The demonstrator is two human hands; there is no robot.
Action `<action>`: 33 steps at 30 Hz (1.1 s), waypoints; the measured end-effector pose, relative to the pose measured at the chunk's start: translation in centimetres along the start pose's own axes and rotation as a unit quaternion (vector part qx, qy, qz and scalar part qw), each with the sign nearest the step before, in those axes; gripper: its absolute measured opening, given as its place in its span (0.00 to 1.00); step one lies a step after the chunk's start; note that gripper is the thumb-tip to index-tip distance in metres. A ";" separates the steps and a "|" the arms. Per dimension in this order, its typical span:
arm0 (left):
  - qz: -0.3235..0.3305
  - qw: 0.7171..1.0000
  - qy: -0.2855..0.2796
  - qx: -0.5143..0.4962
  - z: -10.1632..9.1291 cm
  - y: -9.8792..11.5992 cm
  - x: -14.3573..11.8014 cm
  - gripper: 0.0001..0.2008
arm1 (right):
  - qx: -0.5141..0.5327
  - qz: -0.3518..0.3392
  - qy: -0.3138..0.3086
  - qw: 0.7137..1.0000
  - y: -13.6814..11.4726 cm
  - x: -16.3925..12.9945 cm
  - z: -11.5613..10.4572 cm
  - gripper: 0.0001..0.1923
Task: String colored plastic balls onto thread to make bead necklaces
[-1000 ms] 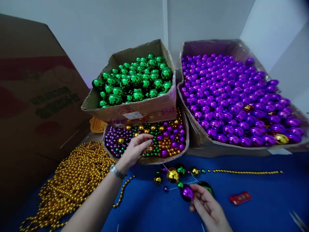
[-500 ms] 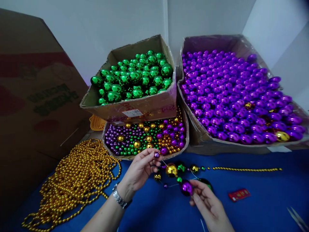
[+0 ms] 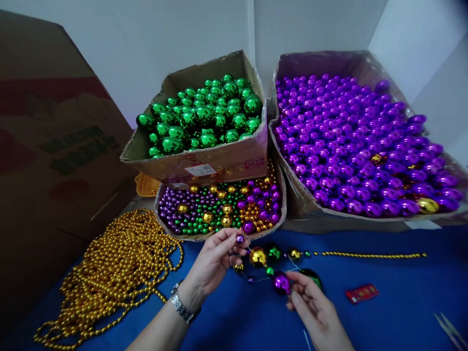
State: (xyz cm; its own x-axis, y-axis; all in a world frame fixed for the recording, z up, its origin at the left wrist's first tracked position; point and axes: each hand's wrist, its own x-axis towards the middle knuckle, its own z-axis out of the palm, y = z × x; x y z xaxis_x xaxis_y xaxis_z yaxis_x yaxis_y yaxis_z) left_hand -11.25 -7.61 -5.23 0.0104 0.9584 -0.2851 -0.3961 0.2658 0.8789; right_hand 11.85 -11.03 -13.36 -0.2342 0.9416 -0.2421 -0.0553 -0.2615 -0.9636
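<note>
Head view: we pinch a small purple bead (image 3: 240,239) in our left hand (image 3: 214,261), its grip pressed together on the bead between thumb and forefinger, just above the near rim of the tray (image 3: 219,237). Our right hand (image 3: 316,312) has its grip closed on a large purple ball (image 3: 281,283) that sits on the strand (image 3: 278,268) lying on the blue desk (image 3: 402,312).

On that strand we count two big gold balls, at least two green ones and the one purple ball; the smaller beads between them are too tiny to count surely. A thin gold chain (image 3: 373,255) runs from it to the right.

We see three open containers: one box of green balls (image 3: 201,161), one large box of purple balls (image 3: 292,204) with about three gold ones mixed in, and the one tray of mixed beads under the green box. One heap of gold chain (image 3: 109,273) lies at left, one big carton (image 3: 54,146) beside it, one red packet (image 3: 362,293) at right, and what may be scissors (image 3: 451,327) at the right edge.

Boxes close off the far side and the carton the left. Open desk lies between the strand and the packet, and along the near edge between our arms.
</note>
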 end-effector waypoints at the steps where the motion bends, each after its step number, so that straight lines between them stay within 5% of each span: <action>1: 0.006 1.000 -0.003 0.015 0.0 0.0 -0.1 0.07 | 0.002 -0.004 0.010 1.000 0.0 -0.1 0.2 0.23; 4: 0.027 0.996 -0.017 0.082 -0.1 -0.4 -0.6 0.08 | 0.014 -0.011 0.036 0.999 0.5 -0.2 0.7 0.22; 9: 0.069 0.973 -0.031 0.219 0.0 -1.8 -1.4 0.06 | 0.000 0.025 -0.033 0.999 2.7 -0.4 0.6 0.24; 13: 0.130 0.936 -0.049 0.322 0.9 -2.6 -2.2 0.05 | -0.110 0.013 -0.053 0.992 3.8 -0.8 -0.8 0.22; 16: 0.171 0.910 -0.063 0.372 2.0 -1.9 -2.7 0.05 | -0.216 -0.048 -0.044 0.974 2.3 -0.9 -2.0 0.19; 23: 0.233 0.895 -0.085 0.372 5.0 0.9 -2.7 0.06 | -0.280 -0.178 -0.066 0.941 -4.5 0.7 -0.8 0.18; 27: 0.249 0.896 -0.073 0.361 5.9 1.3 -2.5 0.06 | -0.292 -0.233 -0.092 0.923 -4.3 1.8 0.1 0.14; 33: 0.230 0.927 -0.033 0.295 5.5 0.3 -2.2 0.08 | -0.286 -0.198 -0.077 0.934 -4.4 1.8 -1.3 0.11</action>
State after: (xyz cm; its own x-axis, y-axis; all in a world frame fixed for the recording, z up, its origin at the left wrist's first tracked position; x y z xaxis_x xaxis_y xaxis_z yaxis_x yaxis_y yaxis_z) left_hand -6.37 -9.07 -2.25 0.0287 0.9835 0.1788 0.1973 -0.1809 0.9635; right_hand 12.98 -7.94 -9.69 -0.4455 0.8869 0.1223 0.3510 0.2987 -0.8875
